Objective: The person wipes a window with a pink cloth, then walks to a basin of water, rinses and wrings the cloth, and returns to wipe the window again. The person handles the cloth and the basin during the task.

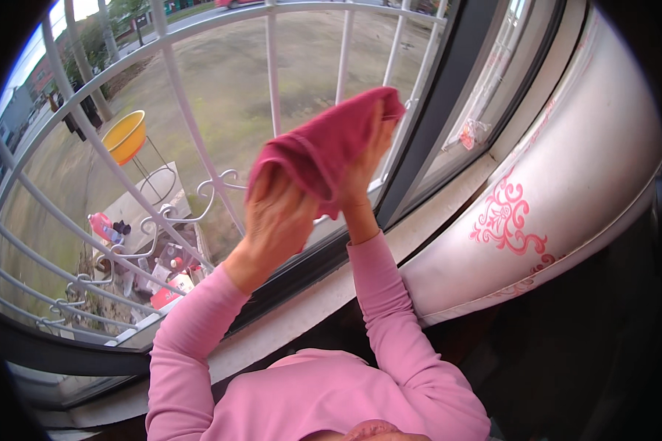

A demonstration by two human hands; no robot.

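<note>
A folded dark pink cloth (325, 140) is held up between my two hands in front of the barred window. My left hand (281, 215) has its fingers tucked under the lower left fold, their tips hidden by the fabric. On the other side, my right hand (367, 160) grips the cloth's right end, with fingers stretched up along it. Behind the cloth stand the white metal window bars (273, 77). Just right of my right hand runs the dark window frame (425, 116). I cannot tell whether glass lies between the cloth and the bars.
A pale sill (331, 289) runs below my forearms. At right is white upholstery (463, 248) with a red scroll pattern. Beyond the bars stand a yellow basin (126, 135) on a wire stand, a pink bottle (100, 226) and a heap of packaging (171, 270).
</note>
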